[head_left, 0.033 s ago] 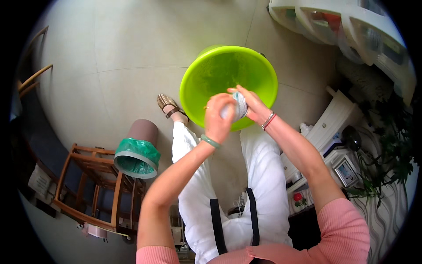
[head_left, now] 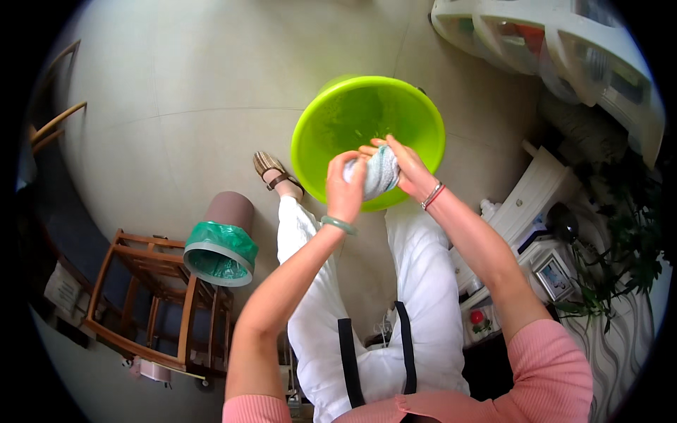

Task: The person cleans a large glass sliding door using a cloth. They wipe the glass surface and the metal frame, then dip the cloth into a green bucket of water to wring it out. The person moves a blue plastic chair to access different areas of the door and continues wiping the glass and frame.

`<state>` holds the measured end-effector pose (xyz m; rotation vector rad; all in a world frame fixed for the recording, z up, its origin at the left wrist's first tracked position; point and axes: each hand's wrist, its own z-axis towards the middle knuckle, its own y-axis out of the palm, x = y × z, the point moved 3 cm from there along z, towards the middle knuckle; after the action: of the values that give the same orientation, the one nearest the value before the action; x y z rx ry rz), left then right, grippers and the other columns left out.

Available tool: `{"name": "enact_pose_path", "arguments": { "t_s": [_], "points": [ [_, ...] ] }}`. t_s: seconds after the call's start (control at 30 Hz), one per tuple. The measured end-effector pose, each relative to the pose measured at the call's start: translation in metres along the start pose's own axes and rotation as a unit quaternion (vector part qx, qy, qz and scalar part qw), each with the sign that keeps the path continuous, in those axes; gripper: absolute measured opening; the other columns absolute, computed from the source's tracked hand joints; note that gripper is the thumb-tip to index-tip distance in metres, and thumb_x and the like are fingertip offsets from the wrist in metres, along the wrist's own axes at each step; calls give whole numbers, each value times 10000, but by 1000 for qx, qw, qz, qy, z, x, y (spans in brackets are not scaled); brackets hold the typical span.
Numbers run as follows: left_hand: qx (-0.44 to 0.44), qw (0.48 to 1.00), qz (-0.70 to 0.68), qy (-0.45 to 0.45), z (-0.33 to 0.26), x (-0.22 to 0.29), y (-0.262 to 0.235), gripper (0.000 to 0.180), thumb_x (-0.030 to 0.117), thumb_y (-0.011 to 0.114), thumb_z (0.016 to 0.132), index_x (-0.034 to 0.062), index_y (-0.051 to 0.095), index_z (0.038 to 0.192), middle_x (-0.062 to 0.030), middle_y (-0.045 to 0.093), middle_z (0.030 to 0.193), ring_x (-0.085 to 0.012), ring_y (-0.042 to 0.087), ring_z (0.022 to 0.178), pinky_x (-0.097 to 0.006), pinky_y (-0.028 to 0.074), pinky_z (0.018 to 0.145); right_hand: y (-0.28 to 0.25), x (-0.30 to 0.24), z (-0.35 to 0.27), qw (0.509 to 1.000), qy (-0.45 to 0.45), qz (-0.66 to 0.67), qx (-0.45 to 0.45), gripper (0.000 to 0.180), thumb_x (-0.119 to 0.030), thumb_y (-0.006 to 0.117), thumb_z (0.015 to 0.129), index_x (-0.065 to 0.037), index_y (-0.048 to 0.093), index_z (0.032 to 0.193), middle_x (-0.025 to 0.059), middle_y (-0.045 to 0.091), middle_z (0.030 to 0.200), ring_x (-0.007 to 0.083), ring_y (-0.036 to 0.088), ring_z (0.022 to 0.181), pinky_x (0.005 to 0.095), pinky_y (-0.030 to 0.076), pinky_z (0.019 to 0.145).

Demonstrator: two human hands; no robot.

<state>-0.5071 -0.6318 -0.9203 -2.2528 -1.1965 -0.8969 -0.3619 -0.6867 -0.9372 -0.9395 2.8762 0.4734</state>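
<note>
Between my hands is a bunched, twisted white cloth with pale blue-green stripes (head_left: 381,171), like a small towel. My left hand (head_left: 345,186), with a green bangle at the wrist, is closed round the cloth's left end. The right end is in my right hand (head_left: 411,169), its fingers curled over the far side. Both hands are over the near part of a bright green bucket (head_left: 308,116), below its rim's middle. Small splashes of water show inside the bucket beyond my fingers.
Left of my leg stands a mauve bin with a green liner (head_left: 226,247), beside a wooden chair (head_left: 151,303). To the right are a white drawer cabinet (head_left: 525,197), a framed photo (head_left: 553,277) and a leafy plant (head_left: 627,254). White stacked bins (head_left: 522,35) stand far right.
My left hand has shifted slightly left and down, so more of the cloth shows stretched between the hands. Water splashes have appeared in the bucket. My right hand has hardly moved.
</note>
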Motion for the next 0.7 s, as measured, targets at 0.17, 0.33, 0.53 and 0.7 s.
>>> {"name": "enact_pose_path", "arguments": {
  "t_s": [0.17,0.33,0.53,0.7],
  "points": [
    [-236,814,-328,-417,-41,37,-12,673,646,409,951,124,467,1372,-50,604,1253,-197,616,1087,-429,581,704,25,-22,-30,983,-120,-130,49,721,-500,449,1000,90,364,1406,183,533,1370,251,562,1183,345,459,985],
    [-179,900,-279,-283,-59,54,-39,550,526,564,939,70,612,1244,-30,660,1133,-127,632,971,-257,514,712,78,-46,-109,973,-49,-220,42,490,-479,632,913,-43,636,1136,15,641,1029,98,590,940,273,468,854],
    [-25,975,-208,-77,-99,169,-120,365,421,701,885,58,701,920,36,624,786,-53,543,701,-218,432,626,180,-88,-205,901,-241,-356,54,331,-317,666,926,-23,683,1077,-6,675,959,65,595,840,219,475,775],
    [-77,981,-172,46,-148,302,-215,448,419,636,934,32,654,1159,-28,669,992,-91,592,910,-255,483,809,320,-116,-296,843,-443,-303,-16,210,-168,649,942,-24,687,1090,-1,679,1016,48,580,879,219,485,791]
  ]
}}
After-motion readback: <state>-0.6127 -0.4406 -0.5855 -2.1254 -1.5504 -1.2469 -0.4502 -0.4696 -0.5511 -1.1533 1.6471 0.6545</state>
